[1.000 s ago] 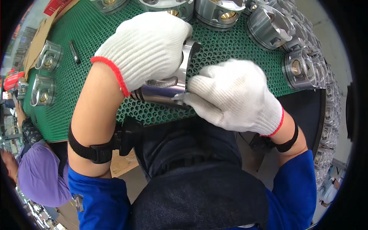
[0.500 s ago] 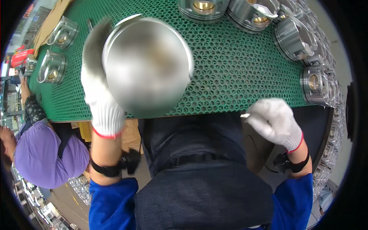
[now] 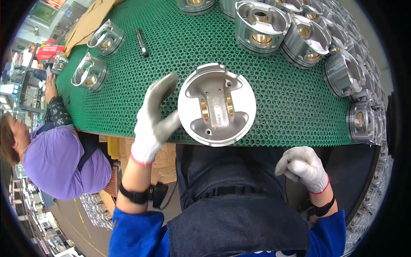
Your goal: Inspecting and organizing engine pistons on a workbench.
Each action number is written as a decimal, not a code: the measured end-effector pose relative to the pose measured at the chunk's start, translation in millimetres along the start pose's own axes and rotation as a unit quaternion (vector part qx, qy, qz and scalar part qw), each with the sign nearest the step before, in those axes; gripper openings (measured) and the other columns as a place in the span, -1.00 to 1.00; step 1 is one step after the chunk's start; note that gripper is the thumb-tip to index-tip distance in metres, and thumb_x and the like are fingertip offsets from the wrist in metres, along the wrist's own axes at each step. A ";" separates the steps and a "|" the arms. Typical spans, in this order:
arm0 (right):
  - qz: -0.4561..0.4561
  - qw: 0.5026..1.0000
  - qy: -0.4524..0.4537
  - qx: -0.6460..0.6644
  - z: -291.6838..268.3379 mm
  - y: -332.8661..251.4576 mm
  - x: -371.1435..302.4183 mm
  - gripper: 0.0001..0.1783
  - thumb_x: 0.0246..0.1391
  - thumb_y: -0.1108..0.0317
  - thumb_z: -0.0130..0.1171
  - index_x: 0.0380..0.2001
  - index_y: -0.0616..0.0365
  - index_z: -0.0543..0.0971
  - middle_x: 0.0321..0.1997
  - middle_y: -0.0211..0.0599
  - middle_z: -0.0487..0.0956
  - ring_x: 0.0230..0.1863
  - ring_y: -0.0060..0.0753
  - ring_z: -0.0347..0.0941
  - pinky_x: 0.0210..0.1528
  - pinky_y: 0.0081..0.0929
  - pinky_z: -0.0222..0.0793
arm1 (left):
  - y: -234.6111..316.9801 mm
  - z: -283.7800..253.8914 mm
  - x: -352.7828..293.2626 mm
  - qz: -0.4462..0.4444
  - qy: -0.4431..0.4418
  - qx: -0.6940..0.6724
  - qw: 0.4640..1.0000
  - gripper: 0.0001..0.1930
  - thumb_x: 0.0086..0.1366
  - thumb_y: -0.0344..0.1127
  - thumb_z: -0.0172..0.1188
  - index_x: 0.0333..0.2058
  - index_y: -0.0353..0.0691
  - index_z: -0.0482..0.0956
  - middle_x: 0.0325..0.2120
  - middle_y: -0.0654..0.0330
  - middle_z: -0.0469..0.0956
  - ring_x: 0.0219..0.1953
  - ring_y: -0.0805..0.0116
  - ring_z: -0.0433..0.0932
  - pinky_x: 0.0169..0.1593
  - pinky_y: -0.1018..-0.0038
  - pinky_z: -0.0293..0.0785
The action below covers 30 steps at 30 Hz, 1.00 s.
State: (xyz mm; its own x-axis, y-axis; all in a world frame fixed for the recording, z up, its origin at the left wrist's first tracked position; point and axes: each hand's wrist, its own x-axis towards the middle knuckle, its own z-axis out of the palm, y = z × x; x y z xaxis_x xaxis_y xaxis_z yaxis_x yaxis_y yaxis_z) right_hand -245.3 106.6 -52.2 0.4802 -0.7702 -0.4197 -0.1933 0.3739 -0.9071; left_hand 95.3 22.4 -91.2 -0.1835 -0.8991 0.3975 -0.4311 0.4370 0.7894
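A metal piston rests on the green perforated mat near its front edge, its hollow underside and two brass-coloured pin bushings facing up. My left hand, in a white knitted glove, is just left of it with fingers stretched out and apart. Its thumb tip reaches the piston's left rim; whether it touches I cannot tell. My right hand, gloved the same way, hovers beyond the mat's front edge at the right. Its fingers are curled in a pinch, and what they hold, if anything, is too small to make out.
Several more pistons crowd the mat's far right and right rim. Two pistons stand at the left, by a black marker pen and cardboard. A person in purple sits at the left, one hand on the table edge.
The piston, blurred and raised by my left hand before, now lies on the mat farther right, underside up. My left hand has come away from around it. My right hand stays low, fingers curled.
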 end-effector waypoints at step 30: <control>-0.270 0.770 0.162 -0.555 -6.6 -40.7 29.5 -0.77 0.03 0.15 0.18 -0.53 0.04 0.56 -0.64 -0.36 0.52 -0.64 -0.32 0.51 -0.63 -0.38 0.42 | 111.6 97.5 116.9 0.239 -0.299 0.375 0.845 -0.66 0.00 -0.28 0.23 -0.20 -0.22 0.56 -0.38 0.00 0.57 -0.24 0.00 0.56 -0.13 0.26 0.50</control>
State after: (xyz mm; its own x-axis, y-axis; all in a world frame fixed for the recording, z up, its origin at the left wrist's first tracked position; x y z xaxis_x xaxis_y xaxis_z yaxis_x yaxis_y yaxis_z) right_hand -228.9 65.3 -27.9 0.5421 -0.8150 0.2047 -0.7392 -0.5784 -0.3450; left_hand -60.3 -36.5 -2.3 -0.8111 -0.5758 0.1028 -0.5790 0.8153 -0.0011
